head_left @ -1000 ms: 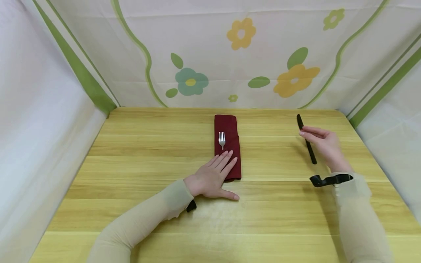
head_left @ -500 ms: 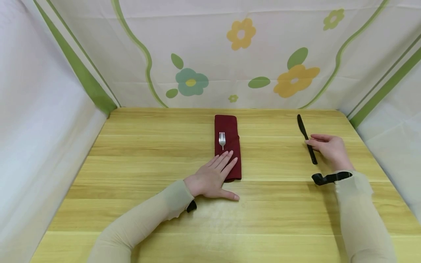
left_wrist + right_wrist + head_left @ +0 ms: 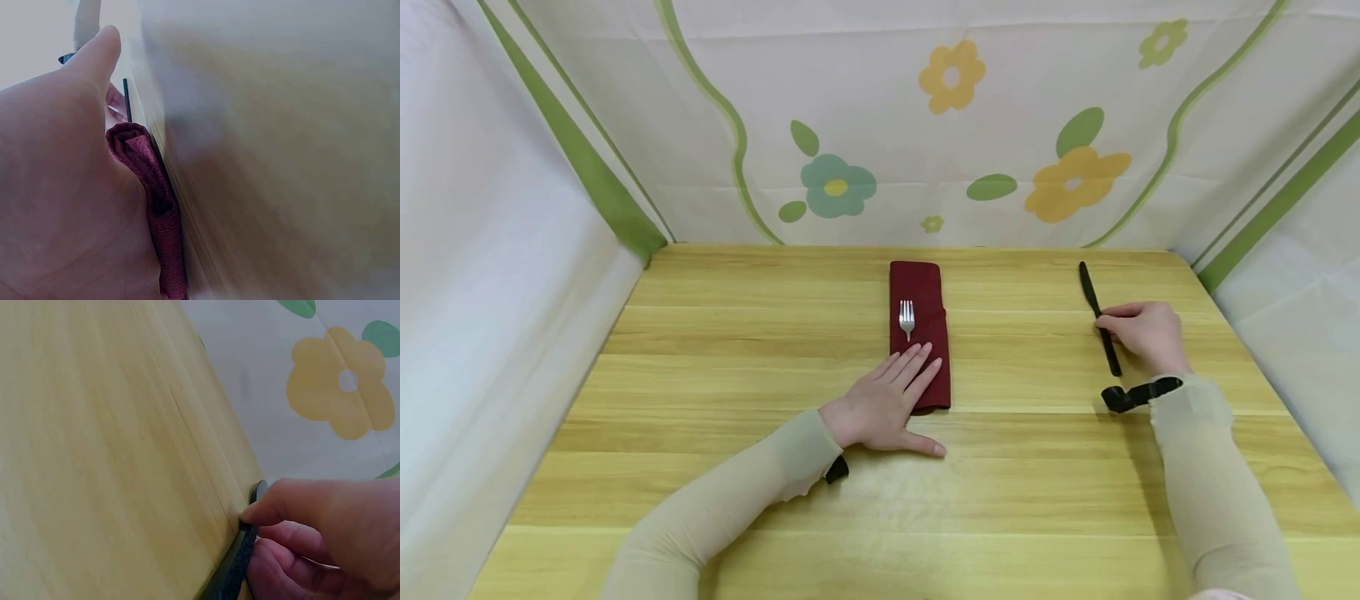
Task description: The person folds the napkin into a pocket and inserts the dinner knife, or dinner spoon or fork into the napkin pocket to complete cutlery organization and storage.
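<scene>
A black table knife (image 3: 1110,348) lies at an angle near the table's back right. My right hand (image 3: 1150,333) pinches it around the middle, between thumb and curled fingers. Up close in the right wrist view, the thumb tip presses on the knife (image 3: 232,565). A dark red folded napkin (image 3: 917,283) lies lengthwise near the table's middle, with a silver fork (image 3: 907,318) on it, tines away from me. My left hand (image 3: 883,408) rests flat across the near part of the napkin, fingers straight, thumb on the wood; it covers the fork's handle.
The wooden table (image 3: 760,333) ends at the back against a white curtain (image 3: 887,108) printed with flowers. White cloth walls (image 3: 512,250) stand on the left and right sides. A black wrist strap (image 3: 1138,394) sits at the right cuff.
My right hand has slid from the knife's upper part down toward its middle, and its fingers have closed in on it. The left hand, napkin and fork stay put.
</scene>
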A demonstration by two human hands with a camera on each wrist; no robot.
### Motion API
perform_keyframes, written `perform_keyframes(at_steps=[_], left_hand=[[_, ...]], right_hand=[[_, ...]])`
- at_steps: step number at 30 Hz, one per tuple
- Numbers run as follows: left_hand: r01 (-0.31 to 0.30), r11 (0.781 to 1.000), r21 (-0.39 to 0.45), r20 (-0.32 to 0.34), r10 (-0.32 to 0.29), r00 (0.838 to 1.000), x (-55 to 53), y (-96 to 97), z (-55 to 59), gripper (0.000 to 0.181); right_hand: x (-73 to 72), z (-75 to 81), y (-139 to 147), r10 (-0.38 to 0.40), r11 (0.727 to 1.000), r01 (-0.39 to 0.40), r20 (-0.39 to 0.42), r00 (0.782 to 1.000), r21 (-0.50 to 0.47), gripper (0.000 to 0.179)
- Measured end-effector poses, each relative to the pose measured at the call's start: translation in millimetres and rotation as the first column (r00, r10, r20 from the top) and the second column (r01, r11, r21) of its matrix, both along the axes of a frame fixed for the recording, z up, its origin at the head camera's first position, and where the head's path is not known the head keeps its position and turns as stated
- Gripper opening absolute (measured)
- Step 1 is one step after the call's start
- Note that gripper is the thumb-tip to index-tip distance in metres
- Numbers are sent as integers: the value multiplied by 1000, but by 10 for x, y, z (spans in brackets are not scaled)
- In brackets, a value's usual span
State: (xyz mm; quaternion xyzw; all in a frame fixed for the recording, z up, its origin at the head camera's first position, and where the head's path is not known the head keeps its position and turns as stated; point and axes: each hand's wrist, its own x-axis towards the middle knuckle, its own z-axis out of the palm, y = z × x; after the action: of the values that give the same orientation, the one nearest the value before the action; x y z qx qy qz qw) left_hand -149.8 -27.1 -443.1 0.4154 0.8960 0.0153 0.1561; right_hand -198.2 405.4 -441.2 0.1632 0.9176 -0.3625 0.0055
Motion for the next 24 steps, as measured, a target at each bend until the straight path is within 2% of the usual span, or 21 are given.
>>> perform_keyframes(at_steps=[6,9,16,20,24], left_hand=[[-1,1000,4,-5,1,1000,-1,7,-17,122],[1,1000,5,-3,-1,1000,-3,10,-21,121],[-3,1000,-10,0,3,1000,-6,11,2,121],[-2,1000,-17,3,2,1000,-6,15,8,121],[-6,1000,-24,7,6,1000,-6,16,6,121]], right_hand=[[21,48,-41,37,998,-37,4,999,54,49],[33,58,-67,30,998,-30,3,1000,50,49],[38,144,-172,-7,1000,6,-54,999,-22,47],[38,248,-265,2,996,-10,-95,995,-89,50],[38,381,-389,21,981,-49,-147,989,-189,52]])
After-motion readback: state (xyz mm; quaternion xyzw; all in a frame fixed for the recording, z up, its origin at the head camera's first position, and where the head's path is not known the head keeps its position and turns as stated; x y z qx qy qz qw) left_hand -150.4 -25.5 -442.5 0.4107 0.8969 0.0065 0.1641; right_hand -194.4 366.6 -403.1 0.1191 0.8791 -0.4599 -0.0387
